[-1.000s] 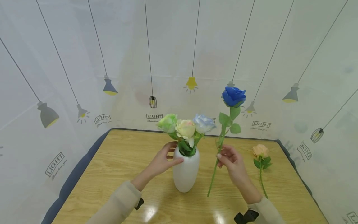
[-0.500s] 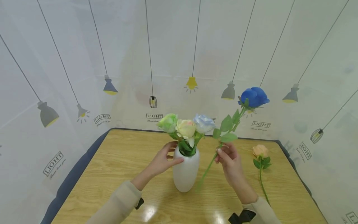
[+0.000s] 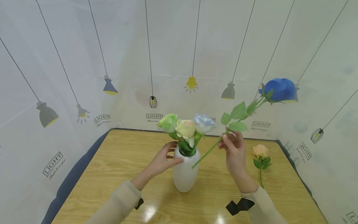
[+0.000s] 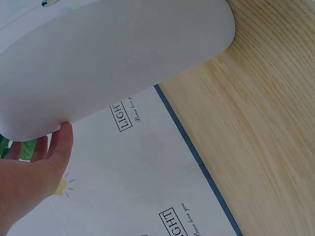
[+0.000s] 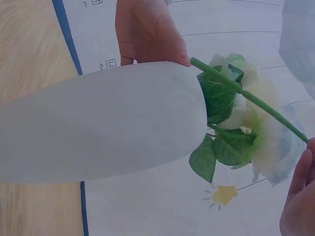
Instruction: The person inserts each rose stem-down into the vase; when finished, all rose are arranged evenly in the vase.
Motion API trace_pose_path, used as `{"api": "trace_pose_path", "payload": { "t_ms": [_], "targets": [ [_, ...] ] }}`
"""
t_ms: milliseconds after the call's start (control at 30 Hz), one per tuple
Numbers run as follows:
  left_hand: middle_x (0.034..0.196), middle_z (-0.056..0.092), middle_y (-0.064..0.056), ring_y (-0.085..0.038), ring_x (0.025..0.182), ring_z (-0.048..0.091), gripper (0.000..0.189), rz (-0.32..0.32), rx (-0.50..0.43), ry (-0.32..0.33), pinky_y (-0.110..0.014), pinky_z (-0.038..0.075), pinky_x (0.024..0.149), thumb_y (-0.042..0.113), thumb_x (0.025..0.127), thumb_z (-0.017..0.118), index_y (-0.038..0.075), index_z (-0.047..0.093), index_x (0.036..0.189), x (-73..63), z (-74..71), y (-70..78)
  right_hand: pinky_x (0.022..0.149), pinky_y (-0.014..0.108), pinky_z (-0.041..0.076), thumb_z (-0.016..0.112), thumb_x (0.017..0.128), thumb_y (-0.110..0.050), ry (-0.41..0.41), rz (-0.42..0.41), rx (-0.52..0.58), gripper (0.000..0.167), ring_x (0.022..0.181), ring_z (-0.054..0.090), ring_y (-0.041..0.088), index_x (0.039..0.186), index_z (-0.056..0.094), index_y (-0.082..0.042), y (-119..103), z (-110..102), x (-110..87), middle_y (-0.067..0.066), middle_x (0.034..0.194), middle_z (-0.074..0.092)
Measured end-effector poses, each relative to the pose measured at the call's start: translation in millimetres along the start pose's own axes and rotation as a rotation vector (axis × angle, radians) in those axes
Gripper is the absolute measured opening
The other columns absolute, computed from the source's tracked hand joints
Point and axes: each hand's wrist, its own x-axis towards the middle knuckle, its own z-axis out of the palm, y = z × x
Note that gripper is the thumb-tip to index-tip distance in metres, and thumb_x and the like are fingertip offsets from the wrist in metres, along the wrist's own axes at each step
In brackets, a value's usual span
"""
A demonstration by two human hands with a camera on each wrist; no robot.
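A white vase (image 3: 185, 174) stands upright on the table, holding a green flower (image 3: 168, 123), a cream flower (image 3: 185, 128) and a pale blue flower (image 3: 204, 123). My left hand (image 3: 162, 159) grips it near the rim from the left, thumb in front and fingers behind. In the left wrist view the fingertips (image 4: 63, 132) touch the vase's side. My right hand (image 3: 235, 149) pinches the stem of a blue rose (image 3: 279, 90) below its leaves. The rose leans to the upper right, and its bare stem end overlaps the vase's upper body in the head view.
A peach rose (image 3: 260, 151) lies on the wooden table (image 3: 112, 174) at the right, its stem partly behind my right forearm. A white curtain (image 3: 167, 46) printed with lamps rises behind the table's far edge.
My right hand has risen, tilting the blue rose to the right; its stem end has swung up and left toward the vase. The left hand and vase have stayed put.
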Motion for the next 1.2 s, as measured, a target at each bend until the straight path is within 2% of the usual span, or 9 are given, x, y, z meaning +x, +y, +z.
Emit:
{"api": "trace_pose_path", "payload": {
  "t_ms": [167,500,600,800,1033,1200],
  "targets": [
    [0.125,0.041,-0.004,-0.019,0.111,0.043,0.065,0.003,-0.001,0.003,-0.033,0.043,0.082,0.035,0.077,0.067,0.014,0.037,0.13,0.7,0.6,-0.8,0.051,0.021,0.045,0.048,0.086,0.009,0.037,-0.056,-0.02,0.021,0.057,0.054,0.015,0.101,0.056,-0.004,-3.9,2.5,14.1,0.006,0.08,0.06],
    [0.125,0.042,-0.003,-0.019,0.111,0.043,0.065,0.009,0.004,0.007,-0.034,0.043,0.082,0.035,0.077,0.067,0.015,0.037,0.13,0.7,0.9,-1.9,0.048,0.021,0.042,0.055,0.085,0.002,0.062,-0.11,-0.19,0.019,0.054,0.05,0.014,0.104,0.055,0.0,-3.3,6.2,26.8,0.006,0.081,0.061],
    [0.125,0.042,-0.003,-0.019,0.111,0.043,0.064,0.007,-0.002,0.005,-0.034,0.043,0.082,0.035,0.077,0.067,0.015,0.037,0.13,0.6,0.7,-1.9,0.047,0.021,0.042,0.057,0.084,0.001,0.071,-0.117,-0.266,0.014,0.053,0.05,0.013,0.098,0.054,0.002,1.5,6.2,25.3,0.005,0.078,0.059],
    [0.125,0.042,-0.004,-0.021,0.11,0.043,0.064,0.012,-0.002,0.01,-0.035,0.044,0.082,0.034,0.078,0.067,0.015,0.037,0.13,0.4,1.0,-1.5,0.045,0.019,0.042,0.058,0.083,0.004,0.08,-0.123,-0.346,0.01,0.051,0.049,0.012,0.088,0.049,0.006,11.7,8.1,17.4,0.004,0.068,0.055],
    [0.125,0.041,-0.004,-0.021,0.111,0.043,0.063,0.006,0.002,0.011,-0.035,0.043,0.082,0.034,0.078,0.067,0.015,0.037,0.13,0.1,1.5,-0.6,0.045,0.019,0.041,0.052,0.083,0.01,-0.004,-0.103,-0.429,0.009,0.052,0.047,0.013,0.088,0.046,0.011,14.5,20.4,2.4,0.008,0.07,0.052],
    [0.125,0.041,-0.003,-0.02,0.111,0.043,0.063,-0.002,0.0,0.007,-0.034,0.043,0.083,0.033,0.078,0.067,0.015,0.037,0.13,0.0,1.6,0.1,0.042,0.022,0.039,0.053,0.083,0.011,-0.025,-0.105,-0.493,0.008,0.048,0.045,0.013,0.086,0.046,0.013,17.5,27.9,-6.2,0.01,0.068,0.051]
  ]
}}
